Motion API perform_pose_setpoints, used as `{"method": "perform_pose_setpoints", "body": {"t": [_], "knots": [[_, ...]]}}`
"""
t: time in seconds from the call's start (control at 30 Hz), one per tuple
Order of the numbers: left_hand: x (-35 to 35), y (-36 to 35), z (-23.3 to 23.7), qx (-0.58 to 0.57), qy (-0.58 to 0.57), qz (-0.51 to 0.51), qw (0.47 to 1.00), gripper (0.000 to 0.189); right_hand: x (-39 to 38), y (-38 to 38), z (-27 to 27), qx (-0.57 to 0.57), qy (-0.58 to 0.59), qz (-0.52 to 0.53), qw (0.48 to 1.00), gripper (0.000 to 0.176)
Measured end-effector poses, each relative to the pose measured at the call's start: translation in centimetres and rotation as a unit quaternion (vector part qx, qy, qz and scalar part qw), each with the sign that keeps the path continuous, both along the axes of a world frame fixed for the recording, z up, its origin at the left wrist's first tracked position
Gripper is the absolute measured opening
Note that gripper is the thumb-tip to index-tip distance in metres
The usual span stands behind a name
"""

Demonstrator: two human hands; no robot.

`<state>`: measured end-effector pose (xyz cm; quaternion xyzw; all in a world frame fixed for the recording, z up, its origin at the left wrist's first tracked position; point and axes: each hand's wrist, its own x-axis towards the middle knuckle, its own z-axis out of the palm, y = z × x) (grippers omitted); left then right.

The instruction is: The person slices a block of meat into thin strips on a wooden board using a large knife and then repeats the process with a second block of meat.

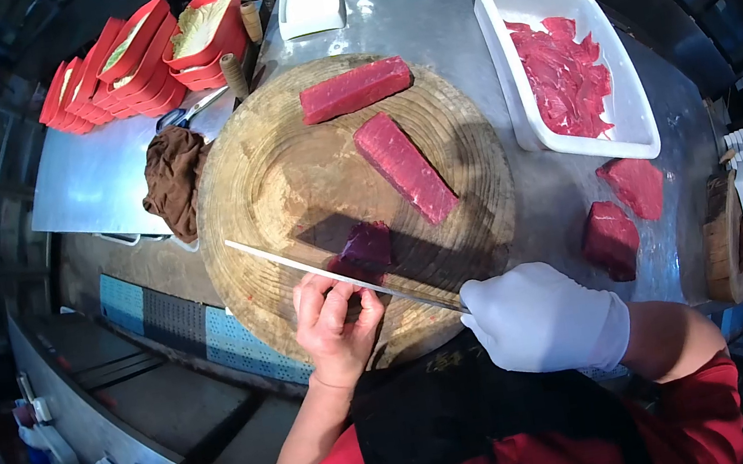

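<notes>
On the round chopping block (258, 167), dark meat (367, 246) is lying toward six o'clock. The gloved right hand (545, 317) is gripping the knife (275, 257); the bare left hand (337, 324) is curling beside it, hold unclear. Any sideways slip is risking cuts there.

The knife (348, 280) is held by the white-gloved right hand (545, 319). Its blade (280, 259) is held slantwise over the board (256, 153), before a small meat chunk (368, 245). The bare left hand (335, 324) is placed just beside the blade, with fingers (307, 302) bent; whether the chunk is touched cannot be seen. Two long bars (405, 168) of meat are laid farther on the board. At the right, slices (559, 77) are contained in a white tub (635, 95), and two lumps (610, 241) are placed near it on the table (411, 3). At the left, a brown cloth (174, 179) and red bins (151, 81) are seen.
</notes>
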<state>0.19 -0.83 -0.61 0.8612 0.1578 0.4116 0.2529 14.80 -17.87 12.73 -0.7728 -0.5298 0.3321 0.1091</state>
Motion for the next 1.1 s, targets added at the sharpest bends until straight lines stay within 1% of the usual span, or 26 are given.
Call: {"method": "perform_pose_setpoints", "body": {"t": [0.1,0.17,0.2,0.27,0.3,0.37,0.43,0.5,0.53,0.6,0.63,0.67,0.73,0.77,0.8,0.83,0.87,0.9,0.93,1.0,1.1], "knots": [[-0.1,0.0,0.4,-0.032,0.029,0.005,0.999,0.03,0.2,-1.7,0.5,0.017,-0.014,0.001,1.0,0.023],[-0.2,0.0,0.3,-0.037,0.028,0.005,0.999,0.029,0.6,-3.1,2.4,-0.039,-0.006,0.018,0.999,0.024],[-0.3,0.0,0.2,-0.038,0.026,0.007,0.999,0.029,0.6,-3.0,2.6,-0.042,-0.005,0.019,0.999,0.024],[-0.3,0.3,0.1,-0.041,0.027,0.005,0.999,0.028,0.5,-2.6,2.8,-0.105,-0.002,0.022,0.994,0.012],[-0.2,0.4,0.2,-0.04,0.027,0.003,0.999,0.028,0.4,-2.4,1.6,-0.022,-0.004,0.042,0.999,0.012],[-0.2,0.4,0.3,-0.037,0.026,-0.004,0.999,0.027,-0.2,0.0,-0.2,-0.028,0.0,0.033,0.999,0.012],[-0.3,0.3,0.2,-0.04,0.038,0.006,0.998,0.028,-0.6,1.9,-0.8,-0.03,0.001,0.026,0.999,0.013],[-0.5,0.2,0.0,-0.043,0.035,0.007,0.998,0.028,-1.1,2.2,-1.0,0.035,-0.012,0.032,0.999,0.012],[-0.5,0.1,-0.1,-0.048,0.031,0.013,0.998,0.028,-1.4,1.9,-1.1,0.038,-0.014,0.023,0.999,0.012],[-0.3,0.0,-0.1,-0.041,0.034,0.013,0.998,0.029,-1.3,1.4,-1.3,0.115,-0.042,0.049,0.991,0.013],[-0.3,-0.1,-0.2,-0.043,0.026,0.017,0.999,0.027,-1.3,0.9,-2.3,0.216,-0.061,0.051,0.973,0.017],[-0.4,-0.1,-0.4,-0.045,0.021,0.023,0.999,0.026,-1.1,0.1,-2.6,0.221,-0.063,0.053,0.972,0.017],[-0.6,-0.1,-0.8,-0.056,0.024,0.024,0.998,0.023,0.0,-0.7,-2.6,0.127,-0.024,0.022,0.991,0.016],[-0.7,-0.1,-0.7,-0.049,0.021,0.022,0.998,0.023,0.8,-1.0,-2.9,0.095,0.021,-0.016,0.995,0.018],[-0.6,-0.1,-0.6,-0.042,0.017,0.02,0.999,0.023,1.8,-0.8,-1.4,-0.013,0.181,-0.122,0.976,0.018],[-0.5,-0.2,-0.6,-0.038,0.007,0.023,0.999,0.022,2.4,-0.8,-1.3,-0.052,0.29,-0.203,0.934,0.019],[-0.4,-0.2,-0.6,-0.038,0.005,0.029,0.999,0.022,2.9,-1.1,-1.5,-0.093,0.394,-0.279,0.871,0.02],[-0.5,-0.2,-0.5,-0.04,0.015,0.028,0.999,0.021,3.5,-1.5,-3.1,-0.074,0.442,-0.287,0.847,0.022],[-0.5,-0.2,-0.4,-0.042,0.025,0.027,0.998,0.02,3.9,-1.9,-4.3,-0.077,0.441,-0.28,0.849,0.022],[-0.4,-0.2,-0.2,-0.047,0.024,0.038,0.998,0.018,4.3,-2.5,-5.7,-0.029,0.504,-0.263,0.822,0.021],[-0.3,-0.2,-0.2,-0.052,0.016,0.025,0.998,0.018,4.5,-3.1,-6.6,-0.013,0.505,-0.256,0.824,0.017]]}}
